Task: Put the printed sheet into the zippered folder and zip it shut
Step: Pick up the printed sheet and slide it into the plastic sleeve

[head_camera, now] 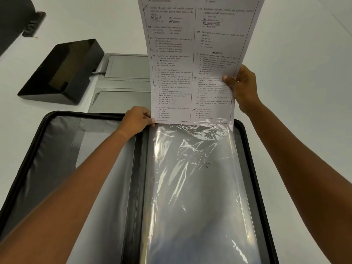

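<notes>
The printed sheet (192,60) stands lengthwise over the clear sleeve (192,178) mouth; right hand (241,88) pinches its edge, left hand (138,119) grips its lower corner.

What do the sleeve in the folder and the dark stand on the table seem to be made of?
Sleeve: thin clear plastic film, it seems; it is glossy, crinkled and see-through, with bright glare.
Dark stand: probably hard plastic or acrylic, black and glossy; its top reflects light like a mirror.
Zippered folder: the lining looks like smooth grey synthetic cloth with a dull sheen; I cannot be sure.
</notes>
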`<state>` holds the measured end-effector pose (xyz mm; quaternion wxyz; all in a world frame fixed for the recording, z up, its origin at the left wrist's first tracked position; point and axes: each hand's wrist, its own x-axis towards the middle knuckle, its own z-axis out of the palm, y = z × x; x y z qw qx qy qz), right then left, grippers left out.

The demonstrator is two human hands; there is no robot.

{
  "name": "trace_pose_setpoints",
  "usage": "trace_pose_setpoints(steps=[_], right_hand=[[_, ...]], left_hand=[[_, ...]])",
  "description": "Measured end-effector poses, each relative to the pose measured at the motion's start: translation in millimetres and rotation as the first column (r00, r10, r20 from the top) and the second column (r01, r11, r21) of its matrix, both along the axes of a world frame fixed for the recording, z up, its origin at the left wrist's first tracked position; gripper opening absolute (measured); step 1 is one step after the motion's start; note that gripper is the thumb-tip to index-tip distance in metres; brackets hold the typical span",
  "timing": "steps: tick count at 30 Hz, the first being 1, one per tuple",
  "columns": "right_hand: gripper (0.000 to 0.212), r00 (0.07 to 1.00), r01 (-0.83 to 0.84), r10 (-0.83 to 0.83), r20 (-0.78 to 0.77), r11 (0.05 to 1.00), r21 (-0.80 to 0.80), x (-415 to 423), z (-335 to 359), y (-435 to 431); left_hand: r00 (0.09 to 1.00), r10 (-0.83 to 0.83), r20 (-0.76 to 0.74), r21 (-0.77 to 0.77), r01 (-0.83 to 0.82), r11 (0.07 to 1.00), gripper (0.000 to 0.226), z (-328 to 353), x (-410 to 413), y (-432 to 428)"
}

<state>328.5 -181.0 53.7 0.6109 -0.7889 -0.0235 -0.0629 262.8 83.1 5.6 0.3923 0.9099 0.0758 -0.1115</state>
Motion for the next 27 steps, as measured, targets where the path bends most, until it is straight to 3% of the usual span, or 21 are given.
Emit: trace_pose_setpoints(steps=[7,12,17,27], right_hand=[[0.027,0.999,-0.016,0.018,0.051,0.999,-0.045,4.7,2.7,7.4],[0.026,0.997,-0.047,0.050,0.066,0.998,-0.048,5.2,6.0,6.9],[0.027,0.996,-0.061,0.065,0.058,0.995,-0.074,6.8,4.6,6.2],[0.033,0.997,-0.061,0.062,-0.044,0.998,0.023,6.6,1.5,5.1]], left_hand=[[0.997,-0.034,0.063,0.125,0.026,0.992,0.011,1.3,0.1,3.1],[0.994,0.029,0.108,0.142,-0.045,0.989,0.007,-1.1,-2.7,0.8],[1.000,-0.022,0.022,0.169,0.018,0.985,0.008,2.1,1.9,0.8],[0.991,-0.092,-0.096,0.185,0.109,0.977,0.019,4.0,6.2,-4.9]])
